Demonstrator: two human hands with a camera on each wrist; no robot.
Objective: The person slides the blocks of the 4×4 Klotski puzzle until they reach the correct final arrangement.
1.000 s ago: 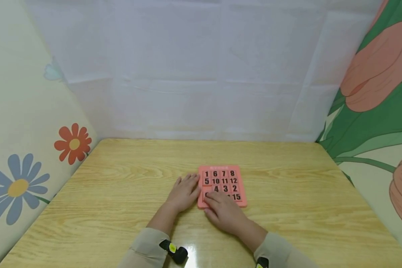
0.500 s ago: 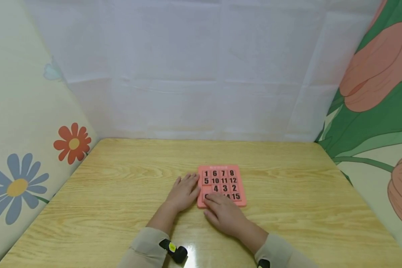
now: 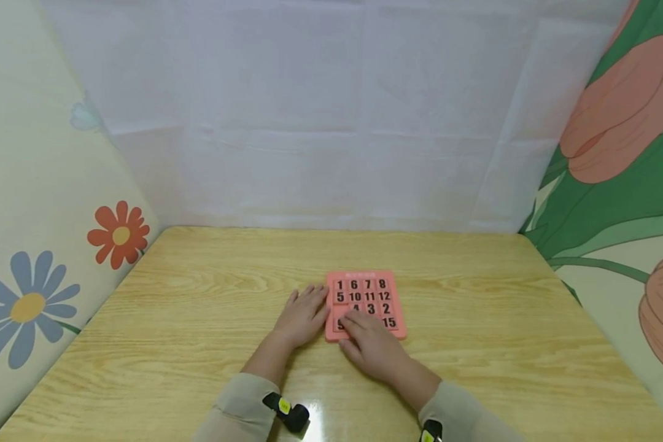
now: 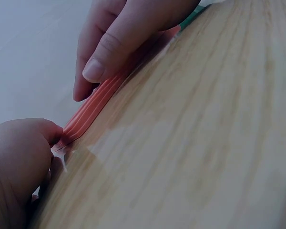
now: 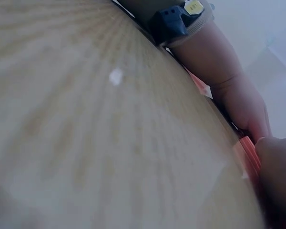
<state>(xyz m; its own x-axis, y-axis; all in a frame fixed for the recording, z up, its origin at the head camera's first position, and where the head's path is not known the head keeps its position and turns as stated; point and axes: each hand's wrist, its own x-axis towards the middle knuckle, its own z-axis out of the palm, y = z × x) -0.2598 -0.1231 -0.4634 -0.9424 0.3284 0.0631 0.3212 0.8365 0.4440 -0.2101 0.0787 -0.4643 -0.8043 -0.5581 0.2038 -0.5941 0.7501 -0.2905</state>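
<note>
A pink sliding number puzzle [image 3: 399,310] lies flat on the wooden table in the head view, its tiles marked with black numbers. The open slot sits at the left of the third row, above the 9 tile [image 3: 340,324]. My left hand [image 3: 301,318] rests along the puzzle's left side, fingers extended and touching the frame. Over the lower rows is my right hand [image 3: 373,348], its fingertips on the tiles near the 4 and its thumb at the front edge. It hides part of the bottom row. The left wrist view shows the puzzle's ridged side [image 4: 93,109] between both hands.
The wooden table [image 3: 199,294] spreads around the puzzle on all sides. A white cloth [image 3: 276,123] hangs behind it, and flower-patterned sheets [image 3: 619,110] stand at both sides. A black camera [image 3: 294,417] is strapped to my left wrist.
My right fingertips have shifted slightly up and right, from beside the 9 to the lower part of the 4. More of the 9 shows; the 14 is covered. My left hand stays put.
</note>
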